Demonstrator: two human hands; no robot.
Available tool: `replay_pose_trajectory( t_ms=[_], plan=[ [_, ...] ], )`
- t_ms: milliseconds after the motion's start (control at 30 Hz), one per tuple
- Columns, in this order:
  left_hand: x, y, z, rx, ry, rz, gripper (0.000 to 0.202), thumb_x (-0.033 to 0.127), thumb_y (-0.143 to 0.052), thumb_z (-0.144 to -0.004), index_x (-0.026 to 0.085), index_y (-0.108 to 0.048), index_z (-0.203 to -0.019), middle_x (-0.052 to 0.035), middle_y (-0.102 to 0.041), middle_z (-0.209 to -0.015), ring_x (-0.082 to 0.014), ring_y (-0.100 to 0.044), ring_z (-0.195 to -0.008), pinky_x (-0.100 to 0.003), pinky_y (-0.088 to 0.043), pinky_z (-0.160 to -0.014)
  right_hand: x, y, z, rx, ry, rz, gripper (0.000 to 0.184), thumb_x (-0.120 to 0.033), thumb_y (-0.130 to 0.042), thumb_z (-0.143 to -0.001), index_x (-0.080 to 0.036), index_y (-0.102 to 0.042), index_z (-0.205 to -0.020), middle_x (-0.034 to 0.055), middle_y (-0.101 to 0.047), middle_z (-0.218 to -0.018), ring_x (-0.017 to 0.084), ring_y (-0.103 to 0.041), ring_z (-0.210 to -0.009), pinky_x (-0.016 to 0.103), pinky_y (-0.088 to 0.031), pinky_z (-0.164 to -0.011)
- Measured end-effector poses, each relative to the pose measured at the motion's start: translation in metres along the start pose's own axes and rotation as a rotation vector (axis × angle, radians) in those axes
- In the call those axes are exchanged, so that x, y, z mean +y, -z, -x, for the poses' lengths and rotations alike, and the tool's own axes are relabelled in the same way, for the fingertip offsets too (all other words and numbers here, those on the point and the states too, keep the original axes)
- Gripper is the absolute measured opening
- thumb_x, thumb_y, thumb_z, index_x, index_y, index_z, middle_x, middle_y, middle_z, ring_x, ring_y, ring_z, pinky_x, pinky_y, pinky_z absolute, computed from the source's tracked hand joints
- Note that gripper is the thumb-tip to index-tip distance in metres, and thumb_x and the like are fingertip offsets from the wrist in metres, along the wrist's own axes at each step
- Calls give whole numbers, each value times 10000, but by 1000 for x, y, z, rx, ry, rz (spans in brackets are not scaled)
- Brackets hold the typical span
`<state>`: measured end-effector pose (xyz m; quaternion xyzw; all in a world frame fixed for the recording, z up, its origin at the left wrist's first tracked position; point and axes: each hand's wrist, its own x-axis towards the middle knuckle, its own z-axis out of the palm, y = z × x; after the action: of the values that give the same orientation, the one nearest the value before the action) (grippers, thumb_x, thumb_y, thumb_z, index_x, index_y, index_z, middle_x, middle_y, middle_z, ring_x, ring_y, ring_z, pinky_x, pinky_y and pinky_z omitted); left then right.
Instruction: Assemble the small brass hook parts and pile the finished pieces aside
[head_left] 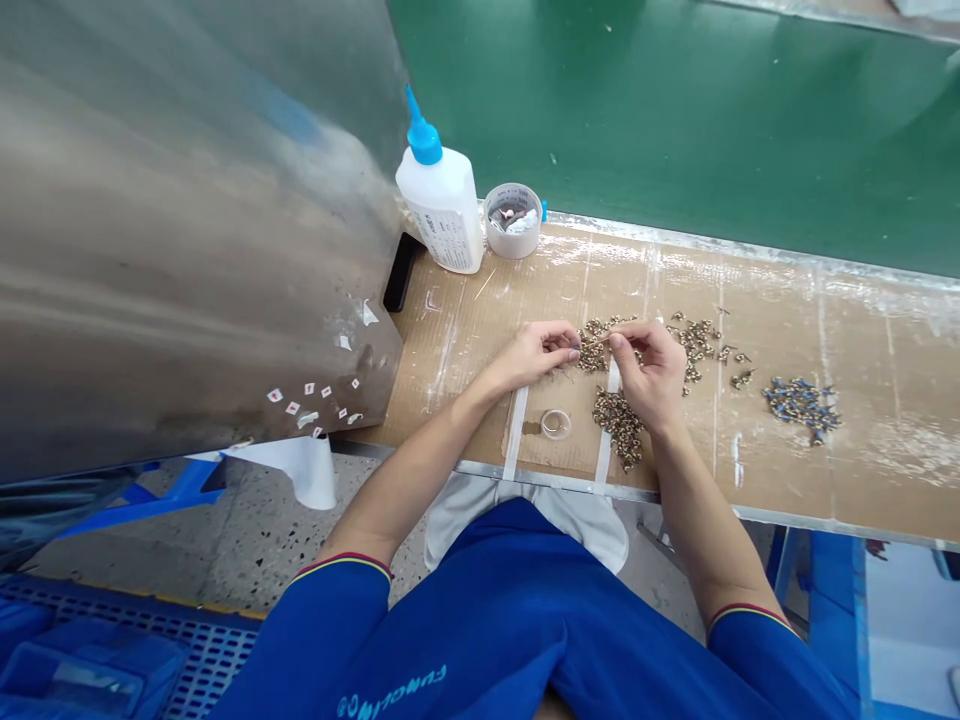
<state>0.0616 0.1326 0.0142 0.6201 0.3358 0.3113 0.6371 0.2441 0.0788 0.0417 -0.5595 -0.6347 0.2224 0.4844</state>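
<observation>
My left hand [538, 352] and my right hand [649, 368] meet over a cardboard-covered bench [862, 330], fingertips pinched together on a tiny part too small to name. Right behind the fingertips lies a heap of small brass-coloured metal parts [594, 345]. A second heap [619, 420] lies under my right wrist. More of them are scattered to the right [701, 340]. A small clear ring-shaped dish [556, 424] sits on the cardboard below my left hand.
A white glue bottle with a blue nozzle [444, 205] and a small round tub [514, 220] stand at the back left. A pile of bluish small parts [802, 402] lies right. A large metal panel [187, 230] rises on the left. Green surface [675, 110] behind.
</observation>
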Motion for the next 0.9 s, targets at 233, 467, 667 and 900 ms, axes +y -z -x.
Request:
replay_pose_trajectory(
  t_ms=[233,467,667,900],
  plan=[
    [0,6,-2,-27,-50,28,159,282,-736,-794,138,-688,-843,-13,-658,-780,-103,-583,-719,-235,-479,-690,-13,25,-2,-370,22,-279,208,-440,-690,-915,-259,-705,-814,19,-727,-822,164,-677,-777,332,-550,-689],
    [-4,9,-4,-4,-108,31,263,376,-767,-779,134,-686,-841,-40,-691,-849,-127,-615,-801,-259,-501,-774,-17,17,2,-776,109,-290,177,-355,-648,-961,-247,-745,-858,13,-707,-860,134,-650,-765,298,-530,-714],
    [-2,13,-5,24,-124,-7,236,364,-739,-789,141,-678,-835,-32,-686,-831,-126,-608,-783,-256,-499,-766,-13,5,9,-808,110,-162,156,-345,-626,-971,-246,-741,-937,29,-700,-878,157,-647,-797,304,-522,-725],
    [-4,28,-10,159,-131,-127,115,258,-690,-799,149,-670,-831,-26,-686,-815,-128,-600,-760,-257,-484,-738,4,10,-5,-353,9,80,150,-334,-605,-941,-236,-711,-897,24,-711,-805,168,-609,-676,314,-484,-641]
  ],
)
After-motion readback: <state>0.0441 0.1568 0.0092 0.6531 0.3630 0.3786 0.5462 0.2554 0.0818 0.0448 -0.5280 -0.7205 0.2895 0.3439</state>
